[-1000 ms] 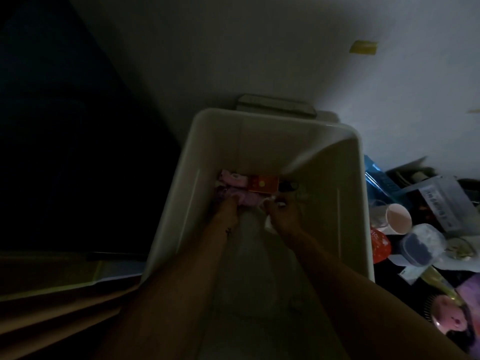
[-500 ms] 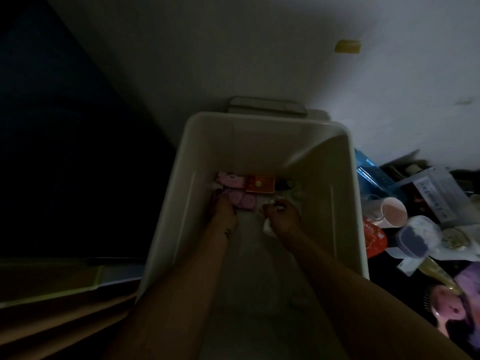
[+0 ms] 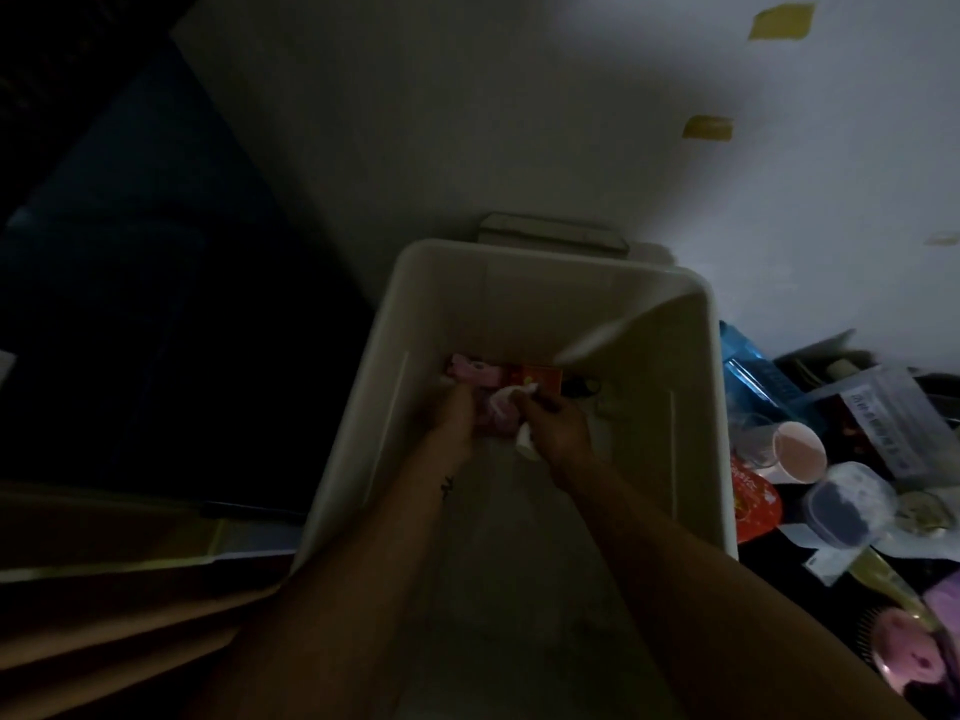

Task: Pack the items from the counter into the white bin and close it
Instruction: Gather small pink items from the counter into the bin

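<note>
White bin (image 3: 545, 267) open, just left of the cluttered surface (image 3: 766, 566). We note both forearms reaching down to its far end. Right hand (image 3: 561, 433) curled, pinching a white wad (image 3: 506, 400). Left hand (image 3: 452, 418) blurred, so we cannot tell its grip. Pink item (image 3: 470, 370) and red box (image 3: 537, 379) against the far wall. Bin's near floor bare. Light dim, and small things are indistinct.

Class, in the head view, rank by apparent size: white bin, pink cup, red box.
1. white bin, largest by far
2. pink cup
3. red box, smallest; it lies deep in the bin, farther from the camera, so its rank is unsure
</note>
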Action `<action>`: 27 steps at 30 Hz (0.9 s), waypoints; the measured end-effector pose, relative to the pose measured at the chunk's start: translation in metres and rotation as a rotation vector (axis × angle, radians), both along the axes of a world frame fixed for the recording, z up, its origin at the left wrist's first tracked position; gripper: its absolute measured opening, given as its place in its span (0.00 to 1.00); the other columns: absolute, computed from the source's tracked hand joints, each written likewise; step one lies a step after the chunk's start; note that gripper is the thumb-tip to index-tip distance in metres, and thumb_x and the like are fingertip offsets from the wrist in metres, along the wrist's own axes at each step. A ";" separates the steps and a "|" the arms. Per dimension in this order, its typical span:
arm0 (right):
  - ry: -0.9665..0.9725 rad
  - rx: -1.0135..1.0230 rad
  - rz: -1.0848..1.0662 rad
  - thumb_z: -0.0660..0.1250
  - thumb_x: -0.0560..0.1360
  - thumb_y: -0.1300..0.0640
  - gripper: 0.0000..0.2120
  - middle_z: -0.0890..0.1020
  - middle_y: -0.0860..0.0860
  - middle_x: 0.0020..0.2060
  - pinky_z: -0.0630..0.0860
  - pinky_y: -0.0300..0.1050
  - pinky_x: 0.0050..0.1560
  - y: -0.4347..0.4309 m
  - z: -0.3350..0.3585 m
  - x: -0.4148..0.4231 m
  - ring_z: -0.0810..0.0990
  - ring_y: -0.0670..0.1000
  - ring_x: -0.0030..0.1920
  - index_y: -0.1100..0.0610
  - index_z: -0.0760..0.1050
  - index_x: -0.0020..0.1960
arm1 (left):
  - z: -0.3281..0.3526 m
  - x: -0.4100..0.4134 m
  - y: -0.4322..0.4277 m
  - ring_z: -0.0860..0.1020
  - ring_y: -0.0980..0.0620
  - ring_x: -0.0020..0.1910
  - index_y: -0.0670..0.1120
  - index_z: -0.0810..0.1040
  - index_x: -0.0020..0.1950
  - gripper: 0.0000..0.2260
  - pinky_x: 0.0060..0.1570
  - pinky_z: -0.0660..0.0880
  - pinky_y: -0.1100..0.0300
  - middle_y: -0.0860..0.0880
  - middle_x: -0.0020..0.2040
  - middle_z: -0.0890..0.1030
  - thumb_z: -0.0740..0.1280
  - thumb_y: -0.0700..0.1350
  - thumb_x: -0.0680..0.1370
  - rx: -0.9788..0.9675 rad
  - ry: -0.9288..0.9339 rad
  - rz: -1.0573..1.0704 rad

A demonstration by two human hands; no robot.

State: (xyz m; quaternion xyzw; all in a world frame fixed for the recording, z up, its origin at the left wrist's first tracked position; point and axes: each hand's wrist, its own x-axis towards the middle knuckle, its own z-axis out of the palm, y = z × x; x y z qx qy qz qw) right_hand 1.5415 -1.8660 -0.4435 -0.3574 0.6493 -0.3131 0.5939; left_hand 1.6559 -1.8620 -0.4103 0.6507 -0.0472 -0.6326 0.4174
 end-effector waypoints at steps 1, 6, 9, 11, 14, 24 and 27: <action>-0.013 0.008 0.000 0.71 0.75 0.57 0.14 0.84 0.58 0.52 0.78 0.51 0.55 -0.002 -0.002 0.002 0.82 0.55 0.52 0.61 0.81 0.58 | 0.002 -0.003 -0.003 0.76 0.47 0.48 0.37 0.69 0.70 0.17 0.60 0.73 0.53 0.36 0.66 0.73 0.55 0.43 0.84 0.009 0.025 -0.079; -0.025 -0.013 -0.014 0.70 0.76 0.53 0.13 0.84 0.57 0.54 0.78 0.51 0.58 -0.009 -0.009 0.009 0.82 0.55 0.54 0.56 0.81 0.59 | 0.006 -0.008 -0.017 0.72 0.42 0.67 0.38 0.69 0.72 0.20 0.70 0.66 0.49 0.38 0.68 0.73 0.62 0.45 0.82 0.046 0.055 -0.279; -0.003 0.013 -0.038 0.69 0.77 0.53 0.14 0.83 0.57 0.56 0.77 0.54 0.61 -0.012 -0.016 0.011 0.81 0.55 0.55 0.57 0.80 0.60 | -0.014 -0.002 -0.021 0.77 0.42 0.62 0.37 0.74 0.67 0.16 0.65 0.73 0.47 0.38 0.66 0.76 0.65 0.41 0.80 -0.010 -0.173 -0.181; 0.027 0.025 -0.042 0.67 0.78 0.50 0.15 0.82 0.57 0.56 0.77 0.56 0.61 -0.014 -0.020 0.011 0.80 0.56 0.56 0.57 0.81 0.60 | -0.029 0.006 -0.026 0.79 0.41 0.59 0.35 0.77 0.63 0.13 0.59 0.76 0.48 0.37 0.61 0.79 0.67 0.38 0.79 -0.078 -0.371 -0.121; 0.066 0.035 -0.053 0.64 0.79 0.45 0.16 0.83 0.55 0.46 0.79 0.56 0.55 -0.015 -0.027 0.008 0.81 0.56 0.50 0.57 0.82 0.54 | -0.043 0.015 -0.033 0.80 0.43 0.53 0.35 0.78 0.57 0.09 0.47 0.79 0.60 0.39 0.55 0.81 0.65 0.35 0.78 -0.109 -0.426 -0.026; 0.024 0.114 -0.073 0.64 0.78 0.41 0.20 0.84 0.55 0.53 0.80 0.58 0.56 -0.014 -0.032 -0.004 0.83 0.56 0.52 0.55 0.80 0.59 | -0.054 0.003 -0.049 0.79 0.55 0.29 0.43 0.75 0.33 0.13 0.25 0.75 0.64 0.51 0.31 0.80 0.63 0.32 0.76 -0.085 -0.258 0.227; 0.038 0.103 -0.055 0.62 0.79 0.44 0.19 0.83 0.56 0.54 0.79 0.59 0.58 -0.015 -0.030 -0.003 0.82 0.57 0.53 0.56 0.80 0.60 | -0.049 -0.002 -0.050 0.80 0.48 0.32 0.43 0.75 0.34 0.12 0.29 0.79 0.56 0.47 0.33 0.81 0.61 0.34 0.77 -0.044 -0.130 0.292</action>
